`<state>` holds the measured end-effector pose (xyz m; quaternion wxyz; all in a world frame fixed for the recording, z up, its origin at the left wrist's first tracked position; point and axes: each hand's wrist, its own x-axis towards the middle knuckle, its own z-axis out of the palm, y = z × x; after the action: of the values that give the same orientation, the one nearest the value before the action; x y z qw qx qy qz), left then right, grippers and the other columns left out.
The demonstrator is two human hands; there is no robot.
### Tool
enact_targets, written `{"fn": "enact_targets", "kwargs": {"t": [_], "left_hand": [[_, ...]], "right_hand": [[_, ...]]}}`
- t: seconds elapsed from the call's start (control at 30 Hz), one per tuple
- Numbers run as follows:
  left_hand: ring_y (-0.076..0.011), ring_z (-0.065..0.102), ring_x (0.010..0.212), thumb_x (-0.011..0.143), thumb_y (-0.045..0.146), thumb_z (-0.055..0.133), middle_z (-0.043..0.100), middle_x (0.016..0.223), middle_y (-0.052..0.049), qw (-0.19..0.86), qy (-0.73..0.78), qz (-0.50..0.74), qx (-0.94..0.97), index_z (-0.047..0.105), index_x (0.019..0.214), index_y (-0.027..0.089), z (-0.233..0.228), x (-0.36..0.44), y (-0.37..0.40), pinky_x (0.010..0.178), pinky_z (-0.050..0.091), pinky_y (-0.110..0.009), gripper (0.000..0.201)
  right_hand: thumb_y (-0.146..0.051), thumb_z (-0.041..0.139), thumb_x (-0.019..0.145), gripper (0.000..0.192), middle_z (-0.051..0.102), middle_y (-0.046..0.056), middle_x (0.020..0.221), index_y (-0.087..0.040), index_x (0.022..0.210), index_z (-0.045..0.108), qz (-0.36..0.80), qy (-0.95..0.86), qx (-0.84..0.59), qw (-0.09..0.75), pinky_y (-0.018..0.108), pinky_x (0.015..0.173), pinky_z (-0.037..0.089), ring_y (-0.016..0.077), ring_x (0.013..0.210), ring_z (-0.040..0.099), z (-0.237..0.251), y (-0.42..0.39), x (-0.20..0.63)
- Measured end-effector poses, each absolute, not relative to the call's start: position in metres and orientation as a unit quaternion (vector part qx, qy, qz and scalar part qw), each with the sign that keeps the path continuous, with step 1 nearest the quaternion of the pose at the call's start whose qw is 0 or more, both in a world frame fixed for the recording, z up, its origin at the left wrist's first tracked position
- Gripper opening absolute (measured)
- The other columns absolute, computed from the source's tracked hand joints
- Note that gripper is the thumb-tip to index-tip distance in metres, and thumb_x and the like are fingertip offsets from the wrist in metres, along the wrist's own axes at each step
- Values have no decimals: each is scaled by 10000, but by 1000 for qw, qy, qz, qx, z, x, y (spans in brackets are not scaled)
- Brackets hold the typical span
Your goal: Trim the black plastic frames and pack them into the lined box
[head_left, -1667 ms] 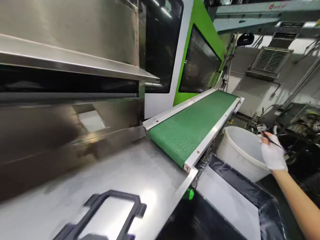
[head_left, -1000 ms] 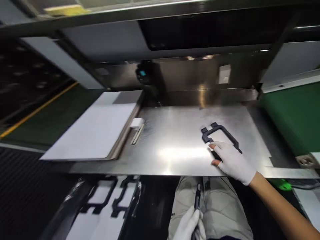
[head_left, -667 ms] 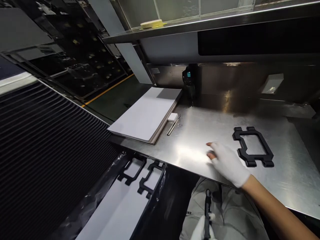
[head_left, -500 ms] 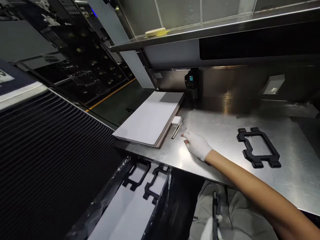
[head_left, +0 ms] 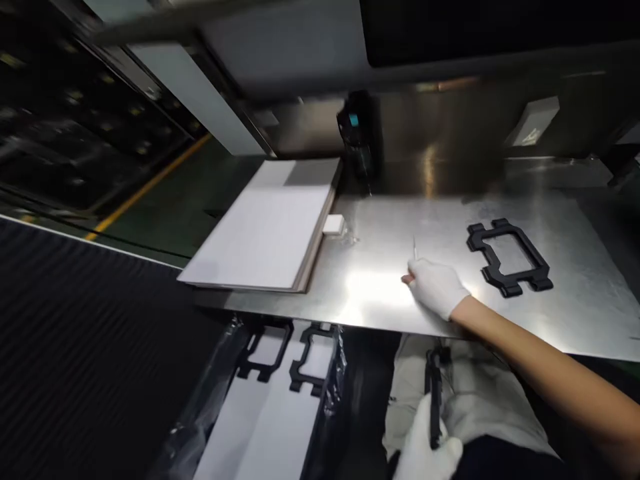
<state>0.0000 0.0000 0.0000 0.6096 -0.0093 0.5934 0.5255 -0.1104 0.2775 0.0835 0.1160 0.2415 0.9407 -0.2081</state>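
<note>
Steel worktop (head_left: 390,293) is gleaming under a shelf, with a stack of white sheets (head_left: 265,230) lying at its left end. Below the edge, two black frames (head_left: 285,350) are resting in a lined box. Near the lap, the left hand (head_left: 425,457) is gripping a dark tool (head_left: 434,400). On the worktop, the right hand (head_left: 435,288) is pinching a thin blade (head_left: 415,248), and another black frame (head_left: 507,257) is lying further right.

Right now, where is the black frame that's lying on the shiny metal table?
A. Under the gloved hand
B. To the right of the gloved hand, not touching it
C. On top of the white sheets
B: the black frame lies apart from the right hand, on its right.
</note>
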Motion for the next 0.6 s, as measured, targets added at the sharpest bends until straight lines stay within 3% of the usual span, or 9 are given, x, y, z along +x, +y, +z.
{"fn": "enact_targets", "kwargs": {"t": [0.07,0.13,0.2,0.27,0.37,0.43,0.5,0.6], "left_hand": [[-192,558,882,835,318,1025,544,937,44,599,616,510,24,717,1448,235,3,5,3,888,511,-339,691],[-197,528,909,837,282,949,521,973,38,589,644,483,71,703,1411,236,11,4,6,902,492,-340,626],[-202,532,931,849,272,887,533,995,28,591,653,465,90,709,1352,234,21,-1,9,927,497,-341,535],[-201,533,925,858,284,859,537,982,25,597,649,464,78,730,1305,228,27,-4,13,917,506,-335,468],[-220,586,953,846,297,857,610,990,4,588,653,477,36,762,1362,233,28,-2,22,938,540,-340,528],[-241,635,985,827,310,867,673,1007,-16,572,661,485,19,781,1365,233,26,3,30,975,567,-358,550],[-262,677,1014,830,346,863,729,1032,-41,568,655,498,18,799,1271,223,24,8,39,1023,591,-382,462],[-285,724,1036,822,389,862,795,1073,-64,573,646,504,7,800,1176,234,28,16,53,1065,619,-407,391]], "right_hand": [[-312,628,1192,160,854,123,1124,-204,1169,743,-233,923,279,125,357,913,565,266,1023,810,87,297,-65],[-313,701,1106,67,820,43,961,-253,1102,670,-355,871,312,131,350,874,580,249,927,795,90,311,-21],[-398,733,1060,187,804,23,925,-279,1139,614,-530,773,320,135,370,849,620,249,860,787,89,317,22],[-572,726,1070,364,823,59,1014,-293,1278,620,-645,687,304,140,400,805,652,263,834,778,85,316,64],[-794,637,1110,537,789,74,1035,-304,1315,709,-668,677,254,178,403,777,659,265,838,732,76,304,114],[-819,531,1161,575,777,79,1086,-290,1240,745,-657,700,192,205,406,894,668,268,952,737,71,290,136],[-720,451,1220,522,782,76,1155,-279,1198,730,-645,713,163,222,402,989,645,266,1042,744,66,271,149],[-448,522,1203,242,768,30,1037,-273,1122,668,-604,726,206,257,332,905,587,229,946,728,56,244,156]]}}
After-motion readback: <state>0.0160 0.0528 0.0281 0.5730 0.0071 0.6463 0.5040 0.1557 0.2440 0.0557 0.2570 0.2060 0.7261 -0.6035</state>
